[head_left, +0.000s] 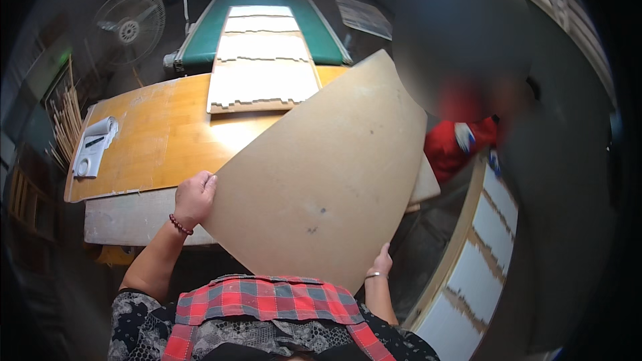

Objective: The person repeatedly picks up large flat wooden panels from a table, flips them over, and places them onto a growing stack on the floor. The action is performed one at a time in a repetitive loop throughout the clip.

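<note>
Above the wooden bench (154, 140), we hold a large, thin sheet of tan fibreboard (321, 174), smooth, matte, with a curved upper edge, tilted across our chest. Our left hand (194, 198) has its fingers curled over the sheet's left edge; our right hand (381, 262) grips its lower right edge, fingers hidden behind it. Beyond, pale stepped-edge panels (261, 60) lie along a green conveyor (321, 33). At far left a fan (130, 27) stands in the dim workshop. Someone's red sleeve (455, 147) shows to the right.
</note>
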`<control>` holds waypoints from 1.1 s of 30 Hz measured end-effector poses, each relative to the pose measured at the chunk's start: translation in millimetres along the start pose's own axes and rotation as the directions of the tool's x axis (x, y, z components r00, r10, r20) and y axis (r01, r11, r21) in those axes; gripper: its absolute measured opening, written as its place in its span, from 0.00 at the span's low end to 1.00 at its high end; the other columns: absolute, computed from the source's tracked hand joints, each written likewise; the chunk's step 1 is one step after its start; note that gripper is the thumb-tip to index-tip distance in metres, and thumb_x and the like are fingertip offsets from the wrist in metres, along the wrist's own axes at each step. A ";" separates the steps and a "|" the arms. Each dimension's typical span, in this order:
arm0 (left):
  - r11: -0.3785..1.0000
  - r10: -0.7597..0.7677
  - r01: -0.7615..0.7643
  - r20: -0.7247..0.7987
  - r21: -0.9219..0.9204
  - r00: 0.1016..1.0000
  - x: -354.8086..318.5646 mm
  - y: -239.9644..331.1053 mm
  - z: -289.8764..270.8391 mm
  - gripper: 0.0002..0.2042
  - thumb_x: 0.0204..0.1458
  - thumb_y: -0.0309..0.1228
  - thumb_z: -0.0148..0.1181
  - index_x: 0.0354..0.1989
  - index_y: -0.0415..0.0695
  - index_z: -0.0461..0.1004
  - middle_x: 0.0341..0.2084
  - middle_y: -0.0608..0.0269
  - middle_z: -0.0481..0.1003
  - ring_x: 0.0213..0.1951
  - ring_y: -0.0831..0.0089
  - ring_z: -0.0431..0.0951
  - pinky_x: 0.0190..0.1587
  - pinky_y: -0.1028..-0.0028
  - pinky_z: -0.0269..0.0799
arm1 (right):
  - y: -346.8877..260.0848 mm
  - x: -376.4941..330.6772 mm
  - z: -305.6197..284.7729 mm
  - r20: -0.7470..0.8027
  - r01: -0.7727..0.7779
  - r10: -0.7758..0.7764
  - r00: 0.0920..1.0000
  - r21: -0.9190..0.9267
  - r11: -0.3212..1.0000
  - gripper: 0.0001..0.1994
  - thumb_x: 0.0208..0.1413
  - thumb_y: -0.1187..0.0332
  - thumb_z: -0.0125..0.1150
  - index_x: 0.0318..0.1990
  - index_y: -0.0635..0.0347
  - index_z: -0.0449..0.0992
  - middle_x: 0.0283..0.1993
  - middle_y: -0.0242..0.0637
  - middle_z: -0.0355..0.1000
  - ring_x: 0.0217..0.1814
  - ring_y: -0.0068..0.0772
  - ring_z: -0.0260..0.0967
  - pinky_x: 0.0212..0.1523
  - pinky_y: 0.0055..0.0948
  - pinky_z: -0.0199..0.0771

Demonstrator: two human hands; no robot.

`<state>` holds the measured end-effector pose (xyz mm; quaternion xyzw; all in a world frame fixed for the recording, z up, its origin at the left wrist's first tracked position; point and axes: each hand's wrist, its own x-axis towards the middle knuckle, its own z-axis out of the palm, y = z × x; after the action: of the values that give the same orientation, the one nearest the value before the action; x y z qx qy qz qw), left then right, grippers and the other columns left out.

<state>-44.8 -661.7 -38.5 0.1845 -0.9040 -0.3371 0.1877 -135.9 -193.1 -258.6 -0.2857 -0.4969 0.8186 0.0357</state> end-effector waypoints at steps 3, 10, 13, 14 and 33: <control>0.999 -0.021 0.018 -0.055 -0.038 0.998 37.7 -1.1 5.6 0.11 0.51 0.35 0.49 0.26 0.40 0.72 0.19 0.50 0.72 0.24 0.53 0.73 0.27 0.62 0.66 | -29.2 31.6 55.3 0.094 -0.006 0.007 0.996 -0.010 1.000 0.23 0.60 0.54 0.43 0.44 0.71 0.68 0.42 0.40 0.70 0.41 0.36 0.70 0.41 0.33 0.73; 0.959 -0.244 0.187 -0.283 -0.214 0.928 100.4 -69.4 39.7 0.12 0.53 0.33 0.49 0.24 0.39 0.71 0.12 0.57 0.68 0.16 0.67 0.68 0.21 0.70 0.62 | -79.4 114.8 213.1 0.318 0.125 -0.089 0.944 -0.096 0.988 0.23 0.61 0.55 0.39 0.48 0.71 0.65 0.45 0.42 0.68 0.44 0.35 0.68 0.43 0.33 0.71; 0.891 -0.405 0.281 -0.344 -0.356 0.847 124.9 -107.7 82.3 0.13 0.53 0.36 0.51 0.24 0.38 0.71 0.11 0.62 0.67 0.16 0.76 0.66 0.21 0.72 0.61 | -95.7 155.8 307.3 0.424 0.203 -0.098 0.901 -0.209 0.957 0.22 0.61 0.56 0.39 0.47 0.71 0.65 0.44 0.41 0.69 0.43 0.33 0.68 0.42 0.31 0.71; 0.884 -0.432 0.305 -0.372 -0.353 0.822 133.3 -119.5 95.3 0.13 0.53 0.36 0.51 0.24 0.38 0.71 0.11 0.62 0.67 0.16 0.77 0.66 0.21 0.72 0.61 | -101.0 170.2 341.4 0.461 0.236 -0.101 0.882 -0.246 0.940 0.22 0.62 0.56 0.39 0.46 0.70 0.66 0.43 0.41 0.69 0.42 0.32 0.68 0.41 0.30 0.71; 0.794 -0.600 0.597 -0.017 0.116 0.800 207.5 -209.7 154.4 0.20 0.52 0.43 0.47 0.41 0.35 0.67 0.41 0.43 0.66 0.46 0.51 0.64 0.50 0.60 0.60 | 27.4 294.8 425.9 0.567 0.564 -0.050 0.822 -0.824 -0.064 0.22 0.56 0.54 0.38 0.35 0.67 0.72 0.38 0.58 0.68 0.43 0.58 0.64 0.46 0.44 0.63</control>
<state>-251.8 -821.4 -244.7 0.4677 -0.8191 -0.3283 0.0513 -589.9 -443.8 -262.9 0.0550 -0.9662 0.2402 -0.0754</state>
